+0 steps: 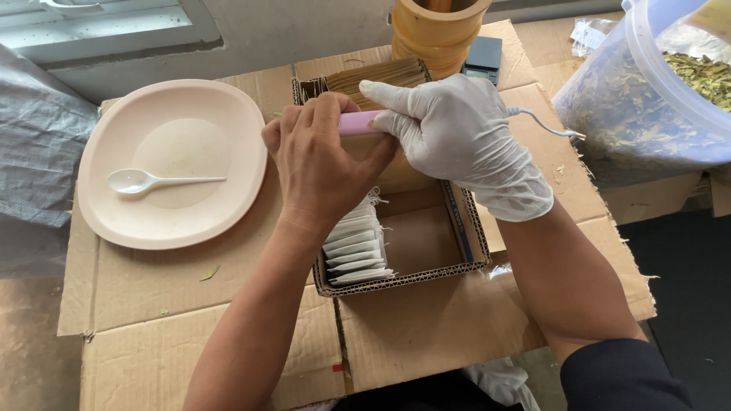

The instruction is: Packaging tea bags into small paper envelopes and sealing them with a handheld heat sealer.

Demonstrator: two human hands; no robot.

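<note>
— So, what lies around the cardboard tray [426, 278]?
— Nearest, its front rim; white sachets [356, 247] stand in its left part, the right part bare. Flattened cardboard [426, 327] lies beneath; a pink plate [171, 164] with a white spoon [148, 181] sits left.
— And the hands?
— Above the tray, the bare left hand [320, 164] and gloved right hand [457, 133] both clasp a pink tool [361, 122]. Beyond it stands a wooden cylinder [438, 30].

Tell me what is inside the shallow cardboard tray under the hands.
The cardboard tray holds a row of white sachets standing on edge along its left side; the rest shows bare cardboard floor. The left hand and gloved right hand, holding a pink tool, cover its far part.
</note>
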